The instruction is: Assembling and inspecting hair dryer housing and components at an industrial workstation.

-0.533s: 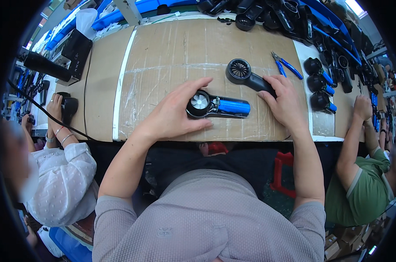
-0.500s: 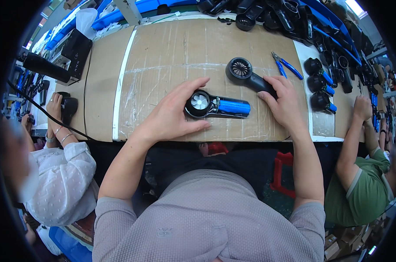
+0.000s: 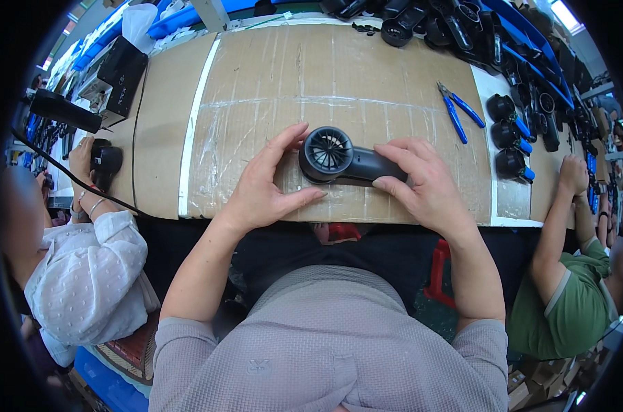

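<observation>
A black handheld fan casing [image 3: 375,167] with a round, vaned grille lies over the middle of the cardboard-covered bench. My right hand [image 3: 421,182] grips its handle between thumb and fingers. The open casing half with the white impeller and blue battery is hidden beneath it. Around the grille end curves my left hand [image 3: 260,182], thumb and fingers spread apart with a gap at the palm; whether its fingertips touch the casing I cannot tell.
Blue-handled pliers [image 3: 455,110] lie to the right, beside several fan pieces with blue batteries [image 3: 509,165]. Black casings [image 3: 435,24] crowd the back right. At left stand a black box [image 3: 112,79] and a cable. Co-workers sit on both sides, in white [image 3: 85,281] and green [image 3: 565,302].
My right hand has brought the black grille casing left and nearer, over the open half with the blue battery. My left hand has stayed around the head end.
</observation>
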`<state>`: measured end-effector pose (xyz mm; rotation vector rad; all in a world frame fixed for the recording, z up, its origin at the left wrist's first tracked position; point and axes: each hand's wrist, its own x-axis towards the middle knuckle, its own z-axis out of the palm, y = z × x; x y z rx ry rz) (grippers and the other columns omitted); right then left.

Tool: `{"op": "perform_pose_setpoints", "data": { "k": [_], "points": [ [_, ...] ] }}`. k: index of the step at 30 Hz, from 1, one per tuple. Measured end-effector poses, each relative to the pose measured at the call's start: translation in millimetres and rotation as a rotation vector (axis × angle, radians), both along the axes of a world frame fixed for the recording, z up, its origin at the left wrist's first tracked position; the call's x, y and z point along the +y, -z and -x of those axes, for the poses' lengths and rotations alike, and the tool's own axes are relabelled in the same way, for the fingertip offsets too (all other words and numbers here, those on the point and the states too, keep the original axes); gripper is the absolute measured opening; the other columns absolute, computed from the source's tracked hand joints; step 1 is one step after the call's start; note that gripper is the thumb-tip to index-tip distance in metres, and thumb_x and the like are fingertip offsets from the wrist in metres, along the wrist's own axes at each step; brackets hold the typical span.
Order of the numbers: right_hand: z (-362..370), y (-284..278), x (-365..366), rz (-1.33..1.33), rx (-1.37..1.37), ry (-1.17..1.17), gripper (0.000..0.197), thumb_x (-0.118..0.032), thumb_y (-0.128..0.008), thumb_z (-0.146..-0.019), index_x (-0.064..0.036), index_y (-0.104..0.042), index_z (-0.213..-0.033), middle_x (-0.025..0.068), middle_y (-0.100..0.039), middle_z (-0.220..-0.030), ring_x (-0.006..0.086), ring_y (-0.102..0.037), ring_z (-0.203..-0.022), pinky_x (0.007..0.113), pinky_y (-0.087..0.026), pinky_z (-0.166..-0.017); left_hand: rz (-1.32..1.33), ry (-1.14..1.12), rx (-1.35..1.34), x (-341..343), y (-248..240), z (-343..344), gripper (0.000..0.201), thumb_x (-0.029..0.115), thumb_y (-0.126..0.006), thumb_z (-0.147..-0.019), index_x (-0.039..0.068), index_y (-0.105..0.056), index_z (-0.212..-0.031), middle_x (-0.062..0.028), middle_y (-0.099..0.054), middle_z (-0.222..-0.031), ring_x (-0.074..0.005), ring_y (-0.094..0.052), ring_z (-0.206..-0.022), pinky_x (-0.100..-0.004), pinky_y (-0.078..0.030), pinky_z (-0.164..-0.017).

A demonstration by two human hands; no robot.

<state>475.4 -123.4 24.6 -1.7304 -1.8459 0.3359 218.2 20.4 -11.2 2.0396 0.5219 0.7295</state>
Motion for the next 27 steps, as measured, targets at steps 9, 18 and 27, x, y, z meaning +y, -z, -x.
{"op": "perform_pose_setpoints", "data": {
  "k": [9, 18, 27],
  "points": [
    [4.2, 0.3, 3.8, 0.028, -0.041, -0.005, 0.041, -0.015, -0.077, -0.089, -0.0029, -0.070, -0.127, 0.0125, -0.067, -0.123, 0.0299, -0.062, -0.111, 0.039, -0.051, -0.099, 0.000, -0.013, 0.039, 1.6, -1.5, 1.2, 0.092, 0.010, -0.091, -0.076, 0.007, -0.045, -0.156, -0.0182, -0.065, -0.140, -0.0313, -0.065, -0.128, -0.0421, -0.051, -0.115],
    [4.3, -3.0, 5.1, 0.059, -0.024, 0.001, 0.041, -0.015, -0.076, -0.090, -0.0043, -0.070, -0.129, 0.0117, -0.067, -0.123, 0.0291, -0.063, -0.111, 0.038, -0.052, -0.098, 0.016, -0.012, 0.047, 1.9, -2.9, 0.5, 0.083, 0.009, -0.089, -0.079, 0.006, -0.051, -0.152, -0.0163, -0.066, -0.137, -0.0295, -0.066, -0.124, -0.0408, -0.053, -0.112],
    [5.0, 0.0, 2.4, 0.129, 0.078, 0.037, 0.039, -0.015, -0.075, -0.091, -0.0055, -0.069, -0.129, 0.0101, -0.067, -0.123, 0.0281, -0.066, -0.110, 0.038, -0.052, -0.100, -0.021, 0.015, 0.037, 4.3, 1.4, 1.4, 0.074, 0.009, -0.088, -0.080, 0.005, -0.056, -0.147, -0.0144, -0.066, -0.134, -0.0272, -0.067, -0.118, -0.0374, -0.054, -0.107]
  ]
}}
